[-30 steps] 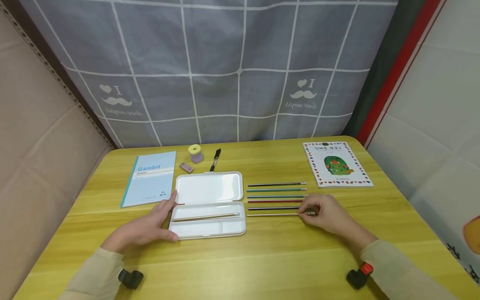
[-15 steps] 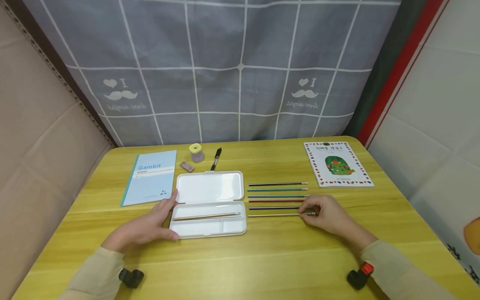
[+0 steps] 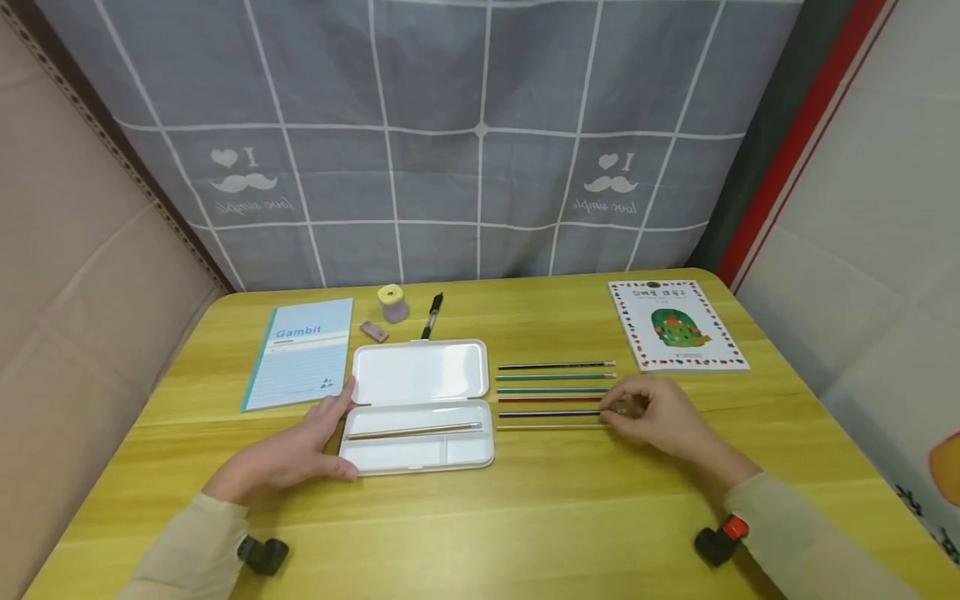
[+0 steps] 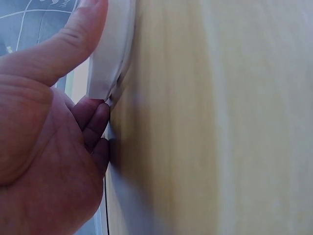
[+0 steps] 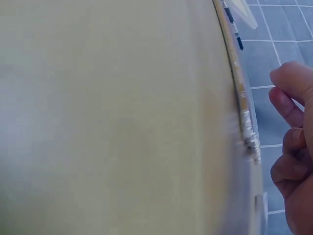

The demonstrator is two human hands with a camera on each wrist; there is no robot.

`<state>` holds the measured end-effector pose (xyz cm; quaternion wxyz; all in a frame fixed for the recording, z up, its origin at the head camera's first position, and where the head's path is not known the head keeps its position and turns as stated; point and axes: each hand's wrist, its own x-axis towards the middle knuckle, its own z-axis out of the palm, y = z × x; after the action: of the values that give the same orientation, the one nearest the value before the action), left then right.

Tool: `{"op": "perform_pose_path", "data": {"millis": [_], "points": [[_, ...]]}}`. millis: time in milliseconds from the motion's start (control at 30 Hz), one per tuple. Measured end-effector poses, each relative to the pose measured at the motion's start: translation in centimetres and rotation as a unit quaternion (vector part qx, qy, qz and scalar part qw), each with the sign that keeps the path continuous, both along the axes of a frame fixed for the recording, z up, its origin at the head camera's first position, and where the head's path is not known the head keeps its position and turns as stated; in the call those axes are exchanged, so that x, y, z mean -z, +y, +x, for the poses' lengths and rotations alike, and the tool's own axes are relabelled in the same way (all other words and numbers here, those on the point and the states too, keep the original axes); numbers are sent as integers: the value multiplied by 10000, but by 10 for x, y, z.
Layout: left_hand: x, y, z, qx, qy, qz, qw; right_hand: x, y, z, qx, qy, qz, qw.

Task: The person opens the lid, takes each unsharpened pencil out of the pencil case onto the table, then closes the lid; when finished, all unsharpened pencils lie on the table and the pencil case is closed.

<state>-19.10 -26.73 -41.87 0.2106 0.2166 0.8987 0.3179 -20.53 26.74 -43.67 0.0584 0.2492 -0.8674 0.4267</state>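
A white pencil case (image 3: 393, 462) lies with its lid raised back, and a gold pencil (image 3: 412, 431) rests in its long compartment. My left hand (image 3: 296, 454) holds the case's left end, thumb at the front corner and fingers at the side. To the right, several pencils lie in a row, among them a red one (image 3: 547, 400) and a dark one (image 3: 547, 414). Over their right ends hovers my right hand (image 3: 663, 417), fingers loosely curled. In the right wrist view its fingertips (image 5: 276, 78) hold nothing and stand apart from the nearest pencil (image 5: 239, 88), which is on the table.
A blue notebook (image 3: 300, 354) lies at the left. Behind the case are an eraser (image 3: 374, 332), a yellow-topped container (image 3: 393, 304) and a black pen (image 3: 432, 317). An illustrated booklet (image 3: 678, 325) lies at the back right. A grey grid curtain (image 3: 435, 183) hangs behind the table.
My right hand has let go of the nearest pencil and moved slightly up and away from it, toward the dark pencil. My left hand stays on the case.
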Motion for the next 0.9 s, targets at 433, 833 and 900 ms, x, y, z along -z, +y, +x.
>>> {"op": "perform_pose_path", "data": {"millis": [433, 833, 900], "points": [[-4, 0, 0, -48, -29, -87, 9999, -35, -43, -15, 209, -801, 182, 9964], [-3, 1, 1, -75, -72, -25, 9999, -35, -118, -20, -311, -972, 277, 9944], [-2, 0, 2, -96, -75, -18, 9999, -31, -128, -20, -492, -995, 247, 9935]]}}
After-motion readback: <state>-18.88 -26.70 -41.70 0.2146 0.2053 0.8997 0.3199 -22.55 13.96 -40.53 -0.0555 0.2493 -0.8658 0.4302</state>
